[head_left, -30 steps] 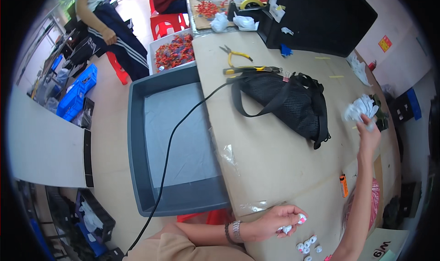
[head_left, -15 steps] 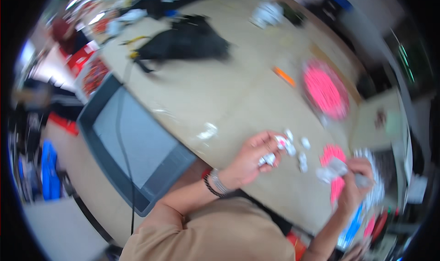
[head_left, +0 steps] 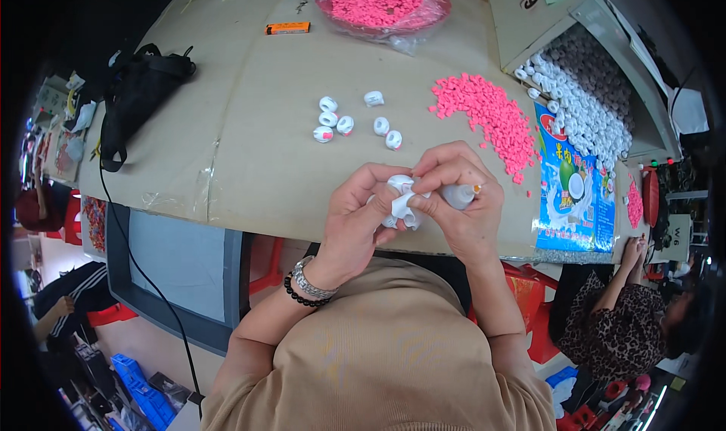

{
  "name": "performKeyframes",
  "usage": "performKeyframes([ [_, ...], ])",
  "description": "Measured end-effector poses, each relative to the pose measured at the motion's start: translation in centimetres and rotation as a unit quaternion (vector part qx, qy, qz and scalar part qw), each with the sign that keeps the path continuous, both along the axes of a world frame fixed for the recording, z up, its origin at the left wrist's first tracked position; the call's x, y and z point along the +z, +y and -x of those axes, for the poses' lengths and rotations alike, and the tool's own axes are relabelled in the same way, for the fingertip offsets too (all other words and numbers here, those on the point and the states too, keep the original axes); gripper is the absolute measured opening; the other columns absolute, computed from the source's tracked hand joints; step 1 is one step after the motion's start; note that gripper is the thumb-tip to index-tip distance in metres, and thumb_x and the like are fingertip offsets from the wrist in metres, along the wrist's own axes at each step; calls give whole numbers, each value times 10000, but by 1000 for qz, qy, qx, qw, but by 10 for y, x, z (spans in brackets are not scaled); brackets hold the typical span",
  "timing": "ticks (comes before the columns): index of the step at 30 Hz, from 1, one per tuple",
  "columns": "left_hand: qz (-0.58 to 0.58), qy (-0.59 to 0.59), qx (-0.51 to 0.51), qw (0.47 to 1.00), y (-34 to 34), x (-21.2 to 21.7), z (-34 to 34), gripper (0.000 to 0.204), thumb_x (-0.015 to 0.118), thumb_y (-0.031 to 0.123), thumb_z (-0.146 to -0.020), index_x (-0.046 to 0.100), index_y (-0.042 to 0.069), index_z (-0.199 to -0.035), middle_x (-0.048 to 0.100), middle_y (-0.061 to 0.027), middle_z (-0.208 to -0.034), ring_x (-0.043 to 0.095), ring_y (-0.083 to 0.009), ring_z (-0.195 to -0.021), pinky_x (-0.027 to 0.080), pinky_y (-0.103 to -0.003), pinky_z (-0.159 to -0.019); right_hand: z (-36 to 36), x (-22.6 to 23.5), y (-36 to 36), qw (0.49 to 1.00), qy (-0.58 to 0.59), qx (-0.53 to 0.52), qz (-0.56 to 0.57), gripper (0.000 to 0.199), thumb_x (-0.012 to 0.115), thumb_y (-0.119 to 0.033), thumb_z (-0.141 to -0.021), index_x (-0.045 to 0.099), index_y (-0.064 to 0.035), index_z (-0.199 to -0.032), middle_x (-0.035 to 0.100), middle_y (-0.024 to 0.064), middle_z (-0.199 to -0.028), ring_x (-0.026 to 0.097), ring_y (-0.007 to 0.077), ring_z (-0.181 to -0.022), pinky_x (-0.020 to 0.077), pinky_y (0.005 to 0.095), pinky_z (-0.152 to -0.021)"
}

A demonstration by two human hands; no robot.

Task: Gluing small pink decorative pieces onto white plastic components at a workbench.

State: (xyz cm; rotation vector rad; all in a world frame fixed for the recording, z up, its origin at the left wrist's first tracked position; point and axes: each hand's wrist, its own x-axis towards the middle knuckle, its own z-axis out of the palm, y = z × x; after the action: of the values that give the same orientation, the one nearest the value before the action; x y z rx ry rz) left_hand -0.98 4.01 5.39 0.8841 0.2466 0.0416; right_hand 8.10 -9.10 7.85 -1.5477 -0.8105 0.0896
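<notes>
1. Looking down through the head view, both hands meet at the near edge of the table (head_left: 249, 159), just in front of the person's chest, so the work sits close under the eyes.
2. Left hand (head_left: 361, 218) is curled around a small cluster of white plastic caps (head_left: 401, 204), its thumb pressing on top; a steel watch and a dark bead bracelet sit at that wrist.
3. Right hand (head_left: 461, 196) pinches the same cluster with its fingertips from the 3 o'clock side, and a white tube-like piece (head_left: 460, 196) with an orange tip pokes out of its grasp. Both hands are closed on these parts, seemingly to steady one against the other.
4. At 12 o'clock from the hands, seven loose white caps (head_left: 352, 121) lie scattered on the table; they look smooth, rounded and hollow, some showing a pink centre.
5. At 1 o'clock, a heap of pink pellets (head_left: 488, 113) spreads over the surface, small and grainy, near enough to reach.
6. Farther off at 12 o'clock, a clear plastic bag (head_left: 382, 4) holds more pink pieces, with an orange lighter-shaped item (head_left: 287, 28) just beside it.
7. At 2 o'clock, a cardboard box (head_left: 590, 98) is packed with white caps.
8. At 10 o'clock, a black fabric bag (head_left: 140, 91) slumps soft on the table, well apart.
9. At 8 o'clock, below the table edge, stands a grey tray (head_left: 178, 268).
</notes>
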Motion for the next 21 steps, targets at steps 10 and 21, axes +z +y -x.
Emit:
performKeyframes([
  [10, -211, -92, 20, 973, -21, -16, -10, 216, 575, 138, -941, 558, -23, -1085, 647, -39, -852, 560, -44, -719, 463, -204, -612, 9, -23, -17, 978, 168, -63, -108, 175, 687, 85, -703, 589, -31, -789, 571, 42, -773, 556, 112, -706, 436, 254, -612],
  [21, -494, -142, 78, 854, -40, -18, -25, 232, 655, 116, -883, 591, -22, -1058, 645, -55, -795, 548, -63, -675, 438, -216, -580, 5, -44, -31, 951, 213, -116, -190, 168, 658, 78, -739, 559, -43, -800, 554, 26, -757, 539, 91, -649, 416, 236, -547],
])
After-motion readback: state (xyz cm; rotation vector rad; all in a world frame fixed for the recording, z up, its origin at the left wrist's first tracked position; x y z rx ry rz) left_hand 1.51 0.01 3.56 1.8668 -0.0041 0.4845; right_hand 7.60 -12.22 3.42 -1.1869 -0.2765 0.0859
